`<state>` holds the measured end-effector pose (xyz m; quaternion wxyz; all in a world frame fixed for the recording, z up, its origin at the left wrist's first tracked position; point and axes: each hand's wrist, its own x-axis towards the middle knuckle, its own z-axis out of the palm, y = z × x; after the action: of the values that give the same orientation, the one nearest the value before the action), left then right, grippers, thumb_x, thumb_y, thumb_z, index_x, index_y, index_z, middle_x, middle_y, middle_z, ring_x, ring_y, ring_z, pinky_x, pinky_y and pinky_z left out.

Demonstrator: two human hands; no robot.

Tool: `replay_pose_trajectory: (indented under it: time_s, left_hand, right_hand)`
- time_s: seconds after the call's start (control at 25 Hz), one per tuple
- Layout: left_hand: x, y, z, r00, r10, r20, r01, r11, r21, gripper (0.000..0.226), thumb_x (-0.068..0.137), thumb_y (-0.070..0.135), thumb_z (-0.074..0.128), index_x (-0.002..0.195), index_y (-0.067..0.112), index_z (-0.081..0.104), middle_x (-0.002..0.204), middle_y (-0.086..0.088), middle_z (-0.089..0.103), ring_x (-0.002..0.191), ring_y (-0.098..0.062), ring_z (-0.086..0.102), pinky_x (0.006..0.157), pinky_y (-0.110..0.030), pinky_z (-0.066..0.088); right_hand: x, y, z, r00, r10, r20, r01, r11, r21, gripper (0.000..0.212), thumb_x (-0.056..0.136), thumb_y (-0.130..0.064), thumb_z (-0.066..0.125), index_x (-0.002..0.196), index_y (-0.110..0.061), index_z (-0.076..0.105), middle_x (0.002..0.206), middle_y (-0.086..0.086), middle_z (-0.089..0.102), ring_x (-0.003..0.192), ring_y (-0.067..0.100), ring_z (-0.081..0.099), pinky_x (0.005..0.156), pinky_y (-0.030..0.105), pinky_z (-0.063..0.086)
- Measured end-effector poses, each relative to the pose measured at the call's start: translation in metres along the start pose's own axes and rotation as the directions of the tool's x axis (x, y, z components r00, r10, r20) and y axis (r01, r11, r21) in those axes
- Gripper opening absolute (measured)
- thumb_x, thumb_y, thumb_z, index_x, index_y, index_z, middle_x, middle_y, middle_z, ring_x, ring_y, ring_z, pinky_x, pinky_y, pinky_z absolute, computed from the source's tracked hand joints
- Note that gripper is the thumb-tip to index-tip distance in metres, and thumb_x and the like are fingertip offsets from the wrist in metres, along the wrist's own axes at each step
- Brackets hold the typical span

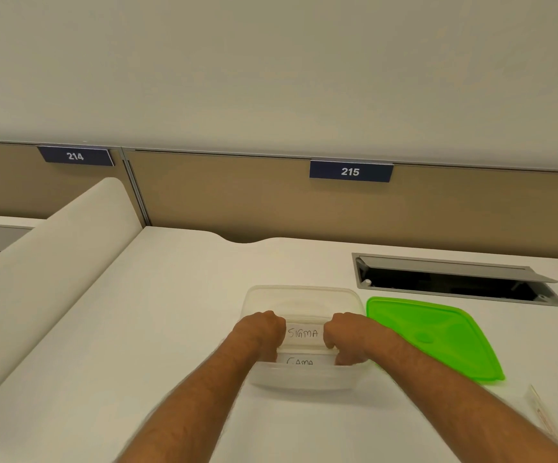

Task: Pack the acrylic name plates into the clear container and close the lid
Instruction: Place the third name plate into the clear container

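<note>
Acrylic name plate (303,333) between both hands' curled fingers (329,342).

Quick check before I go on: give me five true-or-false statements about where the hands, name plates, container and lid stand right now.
1. Both hands are inside the clear container. True: the left hand and right hand each hold an end of the SIGMA name plate.
2. The green lid is already on the container. False: it lies flat on the desk to the container's right.
3. A second plate, with handwriting partly hidden, sits nearer the person than the SIGMA plate. True.
4. The blue sign straight ahead reads 214. False: sign 215 is ahead; sign 214 is off to the left.
5. The desk's cable hatch is shut. False: its flap stands open.
</note>
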<state>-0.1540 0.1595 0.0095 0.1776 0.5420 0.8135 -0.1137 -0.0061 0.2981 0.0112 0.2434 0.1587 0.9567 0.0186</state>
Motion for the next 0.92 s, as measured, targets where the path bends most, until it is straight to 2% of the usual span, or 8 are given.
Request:
replay_pose_trajectory:
  time_s: [0.28, 0.4, 0.48, 0.6, 0.72, 0.8, 0.92]
  left_hand:
    - [-0.003, 0.002, -0.002, 1.000, -0.002, -0.008, 0.002, 1.000, -0.021, 0.040, 0.082, 0.022, 0.072, 0.120, 0.013, 0.061, 0.123, -0.009, 0.058, 0.106, -0.028, 0.064, 0.084, -0.037, 0.056]
    - [-0.006, -0.001, -0.006, 1.000, -0.014, -0.022, 0.011, 0.995, -0.103, 0.045, 0.078, 0.027, 0.077, 0.119, 0.015, 0.062, 0.123, -0.006, 0.059, 0.106, -0.025, 0.064, 0.086, -0.036, 0.056]
    - [-0.010, -0.002, -0.009, 0.998, -0.028, -0.061, 0.018, 0.988, -0.150, 0.044, 0.080, 0.035, 0.075, 0.120, 0.021, 0.062, 0.125, -0.002, 0.059, 0.109, -0.022, 0.062, 0.088, -0.035, 0.053]
    - [-0.018, 0.002, -0.014, 0.974, -0.040, -0.224, 0.006, 0.988, -0.152, 0.045, 0.090, 0.048, 0.062, 0.129, 0.027, 0.058, 0.130, 0.002, 0.060, 0.118, -0.021, 0.057, 0.094, -0.036, 0.048]
    - [-0.028, 0.012, -0.012, 0.880, -0.030, -0.475, -0.056, 0.984, -0.167, 0.054, 0.095, 0.054, 0.048, 0.138, 0.022, 0.050, 0.138, 0.000, 0.058, 0.128, -0.021, 0.049, 0.100, -0.040, 0.045]
    - [-0.035, 0.020, -0.005, 0.819, -0.024, -0.573, -0.089, 0.982, -0.169, 0.064, 0.097, 0.059, 0.039, 0.146, 0.019, 0.039, 0.150, -0.001, 0.047, 0.139, -0.022, 0.040, 0.112, -0.040, 0.035]
    - [-0.048, 0.033, 0.008, 0.814, -0.048, -0.579, -0.044, 0.989, -0.144, 0.081, 0.093, 0.070, 0.017, 0.156, 0.019, 0.016, 0.165, -0.003, 0.016, 0.152, -0.024, 0.010, 0.124, -0.046, 0.012]
  right_hand:
    - [0.002, 0.002, -0.002, 1.000, 0.000, -0.011, 0.000, 1.000, 0.020, 0.040, 0.077, -0.024, 0.074, 0.113, -0.008, 0.065, 0.116, 0.015, 0.061, 0.102, 0.033, 0.061, 0.085, 0.041, 0.055]
    - [-0.001, 0.005, -0.006, 0.999, 0.012, -0.039, -0.008, 0.994, 0.112, 0.053, 0.076, -0.036, 0.078, 0.123, -0.019, 0.061, 0.121, 0.008, 0.060, 0.111, 0.028, 0.056, 0.089, 0.036, 0.050]
    - [-0.007, 0.008, -0.009, 0.991, 0.036, -0.127, -0.013, 0.984, 0.176, 0.055, 0.079, -0.047, 0.072, 0.126, -0.024, 0.059, 0.124, 0.004, 0.061, 0.115, 0.026, 0.054, 0.090, 0.035, 0.047]
    - [-0.020, 0.009, -0.012, 0.931, 0.084, -0.355, 0.004, 0.971, 0.239, 0.053, 0.086, -0.056, 0.060, 0.129, -0.027, 0.057, 0.129, -0.002, 0.063, 0.120, 0.022, 0.054, 0.097, 0.035, 0.046]
    - [-0.034, 0.007, -0.012, 0.825, 0.146, -0.546, 0.003, 0.965, 0.263, 0.060, 0.090, -0.060, 0.051, 0.137, -0.024, 0.050, 0.139, -0.003, 0.057, 0.128, 0.019, 0.049, 0.105, 0.035, 0.041]
    - [-0.044, 0.005, -0.010, 0.775, 0.156, -0.612, 0.007, 0.967, 0.255, 0.069, 0.091, -0.063, 0.043, 0.144, -0.019, 0.041, 0.150, 0.002, 0.046, 0.138, 0.021, 0.040, 0.111, 0.036, 0.033]
    - [-0.061, 0.001, -0.002, 0.773, 0.147, -0.618, -0.021, 0.978, 0.207, 0.085, 0.091, -0.070, 0.026, 0.155, -0.014, 0.016, 0.164, 0.007, 0.015, 0.151, 0.021, 0.011, 0.123, 0.040, 0.010]
